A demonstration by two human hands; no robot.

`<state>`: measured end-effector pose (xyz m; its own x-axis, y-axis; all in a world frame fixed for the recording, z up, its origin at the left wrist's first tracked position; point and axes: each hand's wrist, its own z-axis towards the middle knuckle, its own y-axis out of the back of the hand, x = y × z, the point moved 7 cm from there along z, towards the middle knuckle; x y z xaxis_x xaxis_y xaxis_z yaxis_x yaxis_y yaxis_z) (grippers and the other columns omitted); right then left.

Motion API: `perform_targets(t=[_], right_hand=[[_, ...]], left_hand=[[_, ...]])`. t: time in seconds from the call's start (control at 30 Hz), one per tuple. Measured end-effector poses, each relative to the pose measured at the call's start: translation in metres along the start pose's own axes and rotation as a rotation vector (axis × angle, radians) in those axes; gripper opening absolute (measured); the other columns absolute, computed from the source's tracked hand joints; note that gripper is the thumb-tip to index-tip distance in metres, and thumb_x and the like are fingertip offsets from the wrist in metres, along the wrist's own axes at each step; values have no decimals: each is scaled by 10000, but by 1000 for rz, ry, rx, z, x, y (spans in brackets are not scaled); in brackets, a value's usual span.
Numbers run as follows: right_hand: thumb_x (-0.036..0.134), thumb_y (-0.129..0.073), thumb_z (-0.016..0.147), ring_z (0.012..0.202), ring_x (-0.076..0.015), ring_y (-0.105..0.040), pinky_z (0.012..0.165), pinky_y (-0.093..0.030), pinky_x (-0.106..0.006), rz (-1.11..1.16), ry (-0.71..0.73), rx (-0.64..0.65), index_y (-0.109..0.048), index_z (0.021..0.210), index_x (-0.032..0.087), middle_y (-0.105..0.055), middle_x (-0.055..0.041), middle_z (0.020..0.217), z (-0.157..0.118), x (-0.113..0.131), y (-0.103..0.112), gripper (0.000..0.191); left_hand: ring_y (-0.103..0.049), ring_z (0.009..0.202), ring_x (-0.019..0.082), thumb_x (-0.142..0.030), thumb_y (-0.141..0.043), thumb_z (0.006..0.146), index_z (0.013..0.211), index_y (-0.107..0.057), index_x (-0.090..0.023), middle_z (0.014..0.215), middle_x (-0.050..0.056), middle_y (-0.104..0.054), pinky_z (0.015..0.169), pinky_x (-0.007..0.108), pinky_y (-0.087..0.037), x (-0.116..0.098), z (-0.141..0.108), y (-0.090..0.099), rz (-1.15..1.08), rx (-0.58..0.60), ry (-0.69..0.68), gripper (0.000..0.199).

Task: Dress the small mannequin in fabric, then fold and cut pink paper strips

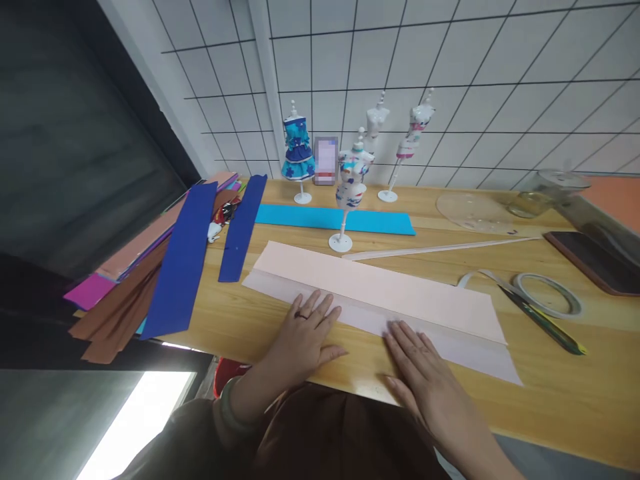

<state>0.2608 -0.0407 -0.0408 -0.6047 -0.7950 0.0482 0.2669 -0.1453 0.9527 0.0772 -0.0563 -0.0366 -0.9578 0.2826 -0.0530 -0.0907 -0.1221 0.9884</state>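
A long strip of pale pink paper (380,284) lies on the wooden table in front of me, with a lighter band folded along its near side. My left hand (307,333) rests flat on that near band, left of its middle, fingers spread and a ring on one finger. Farther right, my right hand (420,367) lies with its fingertips on the paper's near edge, thumb apart. Neither hand grips anything. A thin pale strip (440,248) stretches just beyond the paper.
Small mannequins (351,177) stand by the tiled wall, one in a blue dress (299,150). A bright blue strip (380,222) lies behind the paper. Dark blue strips (183,260) and coloured sheets pile at left. A tape roll (549,295), a green cutter (545,323) and a phone (595,261) lie right.
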Motion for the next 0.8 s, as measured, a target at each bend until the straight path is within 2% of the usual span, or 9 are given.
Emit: perform_targets(t=[0.1, 0.2, 0.47, 0.57, 0.63, 0.7, 0.8], right_hand=[[444, -419, 880, 1295, -278, -340, 1031, -338, -486, -20, 11, 13, -259, 1416, 135, -359, -138, 1415, -6, -5, -6, 639], [489, -384, 876, 1275, -301, -369, 1010, -356, -511, -34, 5, 8, -244, 1423, 141, -353, -135, 1418, -22, -20, -7, 664], [434, -353, 878, 1273, -330, -362, 1027, -321, -555, 34, -51, 18, -209, 1436, 170, -334, -97, 1437, -63, -54, -9, 634], [387, -356, 881, 1256, -314, -393, 1028, -340, -536, 105, -143, -31, -293, 1406, 241, -381, -56, 1414, -67, -73, 6, 548], [375, -370, 880, 1225, -300, -433, 1027, -363, -492, 115, -219, -94, -400, 1347, 264, -454, -56, 1360, -69, -95, 18, 480], [372, -406, 875, 1155, -291, -500, 993, -404, -444, 97, -254, -127, -523, 1242, 246, -532, -87, 1276, -70, -116, 26, 406], [368, -426, 878, 1019, -266, -585, 916, -456, -400, 96, -273, -93, -631, 1077, 207, -620, -110, 1131, -72, -139, 26, 327]], left_hand=[[-207, 1355, 274, -638, -304, 825, 1347, -382, -237, 1450, 75, -311, 1085, 487, -191, 4, -2, 1, 6, 0, 53, 663], [-219, 1351, 277, -646, -275, 826, 1356, -365, -237, 1454, 78, -304, 1076, 492, -208, 15, -7, 2, 34, 10, 134, 676], [-255, 1340, 272, -593, -305, 850, 1374, -342, -222, 1445, 81, -321, 1064, 485, -253, 73, -37, 9, 174, -6, 410, 643], [-271, 1333, 280, -587, -302, 854, 1351, -386, -205, 1425, 88, -353, 1058, 497, -259, 93, -46, 11, 187, -8, 480, 633], [-281, 1331, 271, -574, -305, 860, 1331, -416, -192, 1406, 92, -384, 1063, 478, -262, 101, -48, 12, 166, -7, 468, 616], [-299, 1323, 260, -549, -297, 875, 1317, -431, -179, 1382, 95, -420, 1065, 464, -265, 108, -48, 14, 140, -9, 444, 592], [-322, 1311, 258, -516, -280, 893, 1296, -452, -159, 1355, 98, -456, 1064, 463, -266, 117, -46, 16, 113, -18, 417, 565]])
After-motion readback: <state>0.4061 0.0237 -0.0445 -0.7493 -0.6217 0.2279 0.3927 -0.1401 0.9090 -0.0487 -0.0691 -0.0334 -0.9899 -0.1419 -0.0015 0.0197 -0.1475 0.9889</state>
